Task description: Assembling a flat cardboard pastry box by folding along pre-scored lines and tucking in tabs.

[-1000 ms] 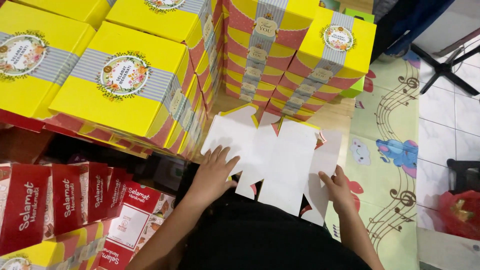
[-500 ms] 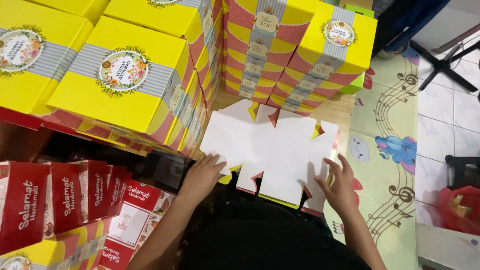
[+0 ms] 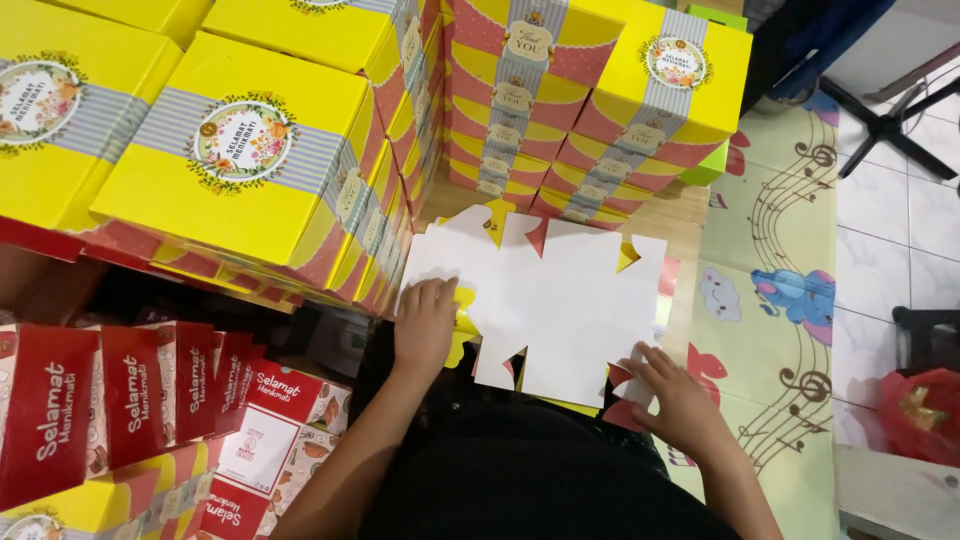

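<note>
A: Where is the left hand (image 3: 425,322)?

B: It lies palm down on the left edge of the flat white box blank (image 3: 545,295), fingers stretched forward and close together, pressing on the card rather than gripping it. The forearm runs up from the lower left, across the dark lap.

A: And the right hand (image 3: 672,396)?

B: It sits at the blank's lower right corner, fingers spread and slightly curled, their tips touching the white card's edge near a small red flap. Whether the thumb is tucked under the card I cannot tell, so I cannot say if it pinches the edge or only rests on it.

A: How does the blank lie?

B: Flat and unfolded, white side up, with yellow and red showing at the notches along its edges. It rests partly on the wooden floor (image 3: 690,210) and partly on the edge of the patterned play mat (image 3: 790,260), just in front of the person's lap.

A: What surrounds it?

B: Stacks of finished yellow boxes (image 3: 240,170) rise just beside it on the left and behind it. A row of red boxes (image 3: 130,395) stands at the lower left, near the left forearm. A red plastic bag (image 3: 920,415) lies well apart at the right edge.
</note>
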